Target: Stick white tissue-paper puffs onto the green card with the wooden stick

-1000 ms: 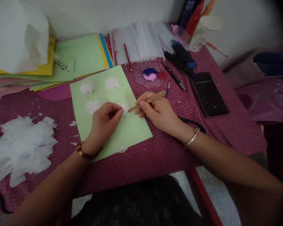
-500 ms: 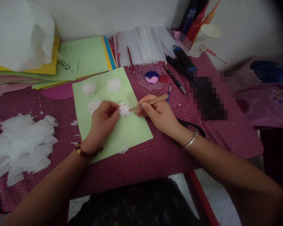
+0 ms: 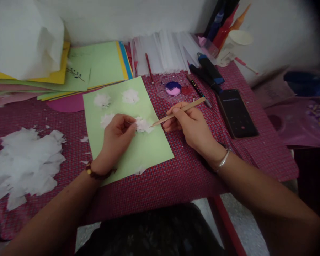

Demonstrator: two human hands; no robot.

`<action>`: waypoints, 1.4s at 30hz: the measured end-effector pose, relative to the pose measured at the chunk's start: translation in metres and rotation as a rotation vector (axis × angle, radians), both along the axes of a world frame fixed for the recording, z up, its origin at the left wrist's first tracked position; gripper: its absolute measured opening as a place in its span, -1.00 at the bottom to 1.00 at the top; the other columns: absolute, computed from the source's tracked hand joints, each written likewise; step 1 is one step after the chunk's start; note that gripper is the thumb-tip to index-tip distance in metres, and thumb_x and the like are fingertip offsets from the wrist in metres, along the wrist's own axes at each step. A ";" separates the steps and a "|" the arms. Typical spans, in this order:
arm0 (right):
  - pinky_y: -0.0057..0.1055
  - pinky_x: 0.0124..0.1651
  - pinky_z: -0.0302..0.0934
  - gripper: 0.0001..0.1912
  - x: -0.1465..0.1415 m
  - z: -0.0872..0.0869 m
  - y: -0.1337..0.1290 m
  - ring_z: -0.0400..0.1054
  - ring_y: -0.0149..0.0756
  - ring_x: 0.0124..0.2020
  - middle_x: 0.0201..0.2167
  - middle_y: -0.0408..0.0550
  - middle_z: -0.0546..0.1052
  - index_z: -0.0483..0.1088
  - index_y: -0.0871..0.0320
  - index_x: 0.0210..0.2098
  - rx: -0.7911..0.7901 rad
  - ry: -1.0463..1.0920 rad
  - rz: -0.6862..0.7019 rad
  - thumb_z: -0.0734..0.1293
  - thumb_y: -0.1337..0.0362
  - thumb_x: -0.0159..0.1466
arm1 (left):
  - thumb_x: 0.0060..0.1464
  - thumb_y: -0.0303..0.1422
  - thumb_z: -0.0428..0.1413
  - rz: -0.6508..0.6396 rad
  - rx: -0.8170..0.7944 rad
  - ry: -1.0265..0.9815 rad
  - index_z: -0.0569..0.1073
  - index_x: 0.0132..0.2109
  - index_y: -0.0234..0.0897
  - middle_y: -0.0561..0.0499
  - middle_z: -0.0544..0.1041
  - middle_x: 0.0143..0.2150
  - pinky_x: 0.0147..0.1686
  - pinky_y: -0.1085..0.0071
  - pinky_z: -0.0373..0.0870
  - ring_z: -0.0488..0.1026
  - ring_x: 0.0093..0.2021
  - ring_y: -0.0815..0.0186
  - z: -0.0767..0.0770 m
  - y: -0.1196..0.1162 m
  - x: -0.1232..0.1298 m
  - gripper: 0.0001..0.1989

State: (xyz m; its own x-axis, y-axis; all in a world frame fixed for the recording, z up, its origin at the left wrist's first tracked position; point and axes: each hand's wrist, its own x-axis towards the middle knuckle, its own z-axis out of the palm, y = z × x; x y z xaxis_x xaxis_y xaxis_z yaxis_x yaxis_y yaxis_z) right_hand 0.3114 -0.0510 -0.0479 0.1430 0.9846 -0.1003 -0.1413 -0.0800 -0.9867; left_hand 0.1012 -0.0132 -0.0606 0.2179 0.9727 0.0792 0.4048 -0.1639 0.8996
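Observation:
A light green sheet (image 3: 133,153) lies on the checked cloth, with several white paper tufts on it, one of them at the upper middle (image 3: 130,96). My left hand (image 3: 120,133) rests on the sheet, thumb and fingertips pinched at the left edge of the central white tuft (image 3: 143,125). Whether it grips the tuft's paper is hard to make out. Between the thumb and fingers of my right hand (image 3: 189,122) is a flat wooden stick (image 3: 185,108). Its tip is at the right side of the central tuft.
A heap of white paper pieces (image 3: 29,160) lies at the left. Behind are coloured sheets (image 3: 101,64) and white strips (image 3: 162,51). A paint palette (image 3: 173,89), marker (image 3: 198,90), glue gun (image 3: 209,69) and phone (image 3: 237,113) are at the right.
My right hand has moved right with the stick, whose tip has shifted from the tuft's middle towards its right edge. The left hand has stayed at the tuft.

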 end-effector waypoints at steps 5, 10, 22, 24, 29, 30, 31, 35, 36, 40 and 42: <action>-0.50 -0.44 0.41 -0.80 0.000 0.000 0.000 0.43 -0.45 -0.55 -0.59 -0.21 0.47 0.32 0.11 -0.36 0.014 -0.040 0.013 0.25 0.15 0.35 | 0.17 -0.33 0.09 -0.083 0.124 0.021 0.46 -0.25 -0.24 0.00 0.43 -0.34 -0.46 0.38 0.26 0.33 -0.41 0.36 0.007 -0.004 0.000 -0.91; -0.47 -0.40 0.43 -0.85 -0.002 0.001 -0.001 0.44 -0.43 -0.51 -0.52 -0.16 0.50 0.32 0.12 -0.35 0.005 -0.120 0.084 0.23 0.24 0.36 | 0.03 -0.45 0.16 -0.099 0.225 0.073 0.44 -0.27 -0.26 0.00 0.41 -0.23 -0.47 0.42 0.25 0.32 -0.42 0.42 0.005 -0.004 0.001 -0.92; -0.33 -0.27 0.47 -0.85 -0.003 -0.003 -0.001 0.51 -0.32 -0.40 -0.48 -0.13 0.53 0.33 0.09 -0.36 0.002 -0.103 0.100 0.26 0.21 0.34 | -0.10 -0.51 0.10 -0.029 -0.038 0.066 0.41 -0.16 -0.24 0.12 0.37 -0.48 -0.55 0.46 0.19 0.29 -0.52 0.42 0.001 -0.002 0.001 -0.71; -0.35 -0.27 0.47 -0.86 -0.004 -0.003 0.000 0.51 -0.33 -0.41 -0.49 -0.14 0.53 0.33 0.08 -0.35 -0.002 -0.115 0.097 0.26 0.21 0.34 | -0.13 -0.52 0.11 -0.066 -0.007 0.103 0.41 -0.11 -0.26 0.11 0.37 -0.45 -0.54 0.44 0.24 0.32 -0.51 0.41 0.003 -0.003 0.003 -0.65; -0.37 -0.27 0.47 -0.86 -0.006 -0.004 0.000 0.52 -0.35 -0.41 -0.49 -0.16 0.54 0.34 0.08 -0.35 0.011 -0.135 0.090 0.25 0.23 0.34 | -0.15 -0.52 0.11 -0.116 0.034 0.166 0.40 -0.04 -0.33 0.05 0.39 -0.37 -0.49 0.40 0.33 0.36 -0.46 0.37 0.006 -0.004 0.004 -0.57; -0.37 -0.26 0.47 -0.86 -0.006 -0.004 0.000 0.52 -0.35 -0.41 -0.49 -0.16 0.54 0.34 0.08 -0.35 0.015 -0.137 0.087 0.25 0.23 0.34 | -0.15 -0.52 0.11 -0.121 0.034 0.170 0.40 -0.03 -0.34 0.05 0.39 -0.37 -0.49 0.40 0.33 0.37 -0.46 0.37 0.006 -0.004 0.004 -0.57; -0.37 -0.26 0.46 -0.86 -0.006 -0.004 0.000 0.52 -0.35 -0.40 -0.49 -0.16 0.54 0.34 0.09 -0.35 0.018 -0.138 0.086 0.25 0.23 0.35 | -0.14 -0.52 0.10 -0.123 0.037 0.172 0.41 -0.03 -0.34 0.05 0.38 -0.37 -0.48 0.39 0.34 0.37 -0.46 0.37 0.007 -0.004 0.004 -0.57; -0.37 -0.24 0.46 -0.86 -0.008 -0.005 0.000 0.53 -0.36 -0.40 -0.50 -0.17 0.54 0.34 0.10 -0.34 0.020 -0.126 0.090 0.24 0.23 0.36 | -0.14 -0.53 0.10 -0.119 0.053 0.177 0.41 -0.05 -0.29 0.06 0.38 -0.38 -0.49 0.39 0.34 0.35 -0.47 0.37 0.005 -0.003 0.004 -0.58; -0.37 -0.23 0.46 -0.86 -0.009 -0.006 0.001 0.53 -0.36 -0.40 -0.50 -0.17 0.54 0.34 0.10 -0.34 0.016 -0.124 0.093 0.24 0.23 0.36 | -0.14 -0.53 0.10 -0.115 0.057 0.177 0.41 -0.06 -0.27 0.05 0.38 -0.37 -0.49 0.40 0.34 0.35 -0.47 0.37 0.004 -0.003 0.004 -0.59; -0.39 -0.24 0.45 -0.86 -0.011 -0.007 0.002 0.52 -0.37 -0.39 -0.48 -0.17 0.56 0.34 0.09 -0.33 0.006 -0.134 0.101 0.24 0.22 0.36 | -0.16 -0.53 0.15 -0.120 0.114 0.215 0.42 -0.06 -0.22 0.01 0.39 -0.23 -0.49 0.42 0.35 0.32 -0.45 0.41 0.001 -0.003 0.003 -0.57; -0.40 -0.26 0.45 -0.86 -0.011 -0.006 0.003 0.52 -0.38 -0.42 -0.49 -0.17 0.55 0.34 0.10 -0.33 0.010 -0.124 0.094 0.24 0.23 0.36 | -0.16 -0.53 0.16 -0.146 0.150 0.255 0.42 -0.03 -0.22 -0.01 0.38 -0.16 -0.47 0.43 0.36 0.32 -0.43 0.42 0.000 -0.002 0.002 -0.55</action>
